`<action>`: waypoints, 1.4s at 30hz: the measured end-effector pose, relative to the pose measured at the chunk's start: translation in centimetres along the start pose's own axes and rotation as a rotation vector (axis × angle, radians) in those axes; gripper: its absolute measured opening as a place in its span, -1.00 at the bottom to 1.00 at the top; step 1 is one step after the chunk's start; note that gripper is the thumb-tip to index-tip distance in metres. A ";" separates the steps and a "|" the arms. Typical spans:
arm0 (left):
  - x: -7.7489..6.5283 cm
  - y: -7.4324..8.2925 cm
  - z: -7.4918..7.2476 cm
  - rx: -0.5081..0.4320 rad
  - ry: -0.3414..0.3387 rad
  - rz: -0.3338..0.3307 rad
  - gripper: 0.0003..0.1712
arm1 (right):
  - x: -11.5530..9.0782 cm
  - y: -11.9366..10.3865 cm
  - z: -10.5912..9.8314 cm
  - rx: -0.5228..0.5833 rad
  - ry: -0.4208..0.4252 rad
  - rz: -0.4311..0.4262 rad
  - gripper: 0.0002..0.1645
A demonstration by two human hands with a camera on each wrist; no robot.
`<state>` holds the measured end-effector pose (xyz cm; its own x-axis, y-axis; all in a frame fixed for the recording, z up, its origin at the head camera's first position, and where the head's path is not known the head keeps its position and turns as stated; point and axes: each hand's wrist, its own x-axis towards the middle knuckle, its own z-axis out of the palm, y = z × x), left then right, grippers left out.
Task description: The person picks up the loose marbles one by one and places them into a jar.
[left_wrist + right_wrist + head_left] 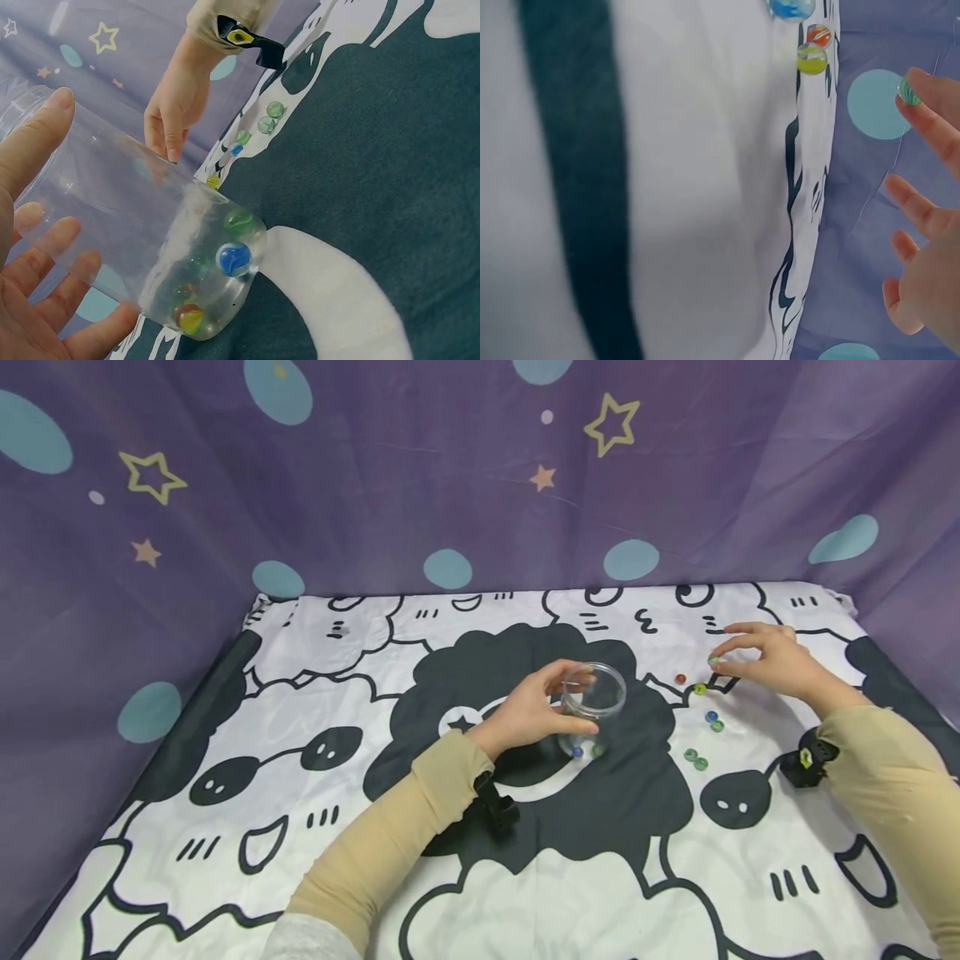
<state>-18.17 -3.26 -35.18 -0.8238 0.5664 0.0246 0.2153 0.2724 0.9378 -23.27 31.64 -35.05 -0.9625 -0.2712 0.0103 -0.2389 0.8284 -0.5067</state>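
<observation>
My left hand (pixel 531 708) grips a clear plastic jar (pixel 604 703) from its left side, thumb and fingers around the upper part. The jar stands on the dark patch of the cloth, and its rim shows no lid. At its bottom lie a blue marble (pixel 234 259), a green marble (pixel 240 223) and a yellow-and-red marble (pixel 190 318). Off to the right, my right hand (pixel 780 662) pinches a green marble (pixel 910 91) between thumb and index finger, the other fingers spread. Just below it on the cloth are an orange-red marble (pixel 680 678) and a yellow marble (pixel 700 689).
Between the jar and the right forearm lie a blue marble (pixel 712 716) touching a green one, and nearer me a pair of green marbles (pixel 696 760). A white cloth (pixel 285 710) with black cartoon drawings covers the table. Behind it hangs a purple curtain (pixel 450 468).
</observation>
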 end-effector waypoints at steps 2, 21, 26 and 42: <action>0.0 0.0 0.0 0.004 -0.001 0.001 -0.20 | -0.1 -0.2 0.0 0.014 0.021 -0.027 -0.65; 0.2 0.0 -0.1 0.001 -0.007 0.011 -0.21 | 0.0 -3.0 -0.2 0.084 0.101 -0.150 -0.73; 0.1 -0.1 -0.1 0.000 -0.003 0.010 -0.20 | -0.1 -4.0 0.0 0.087 0.115 -0.177 -0.76; 0.3 -0.1 0.0 -0.008 -0.003 0.005 -0.21 | -0.7 -8.8 -0.3 0.218 0.090 -0.240 -0.75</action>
<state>-18.41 -3.15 -35.31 -0.8212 0.5699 0.0286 0.2155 0.2633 0.9403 -20.54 24.69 -30.39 -0.8921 -0.3930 0.2229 -0.4360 0.6194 -0.6529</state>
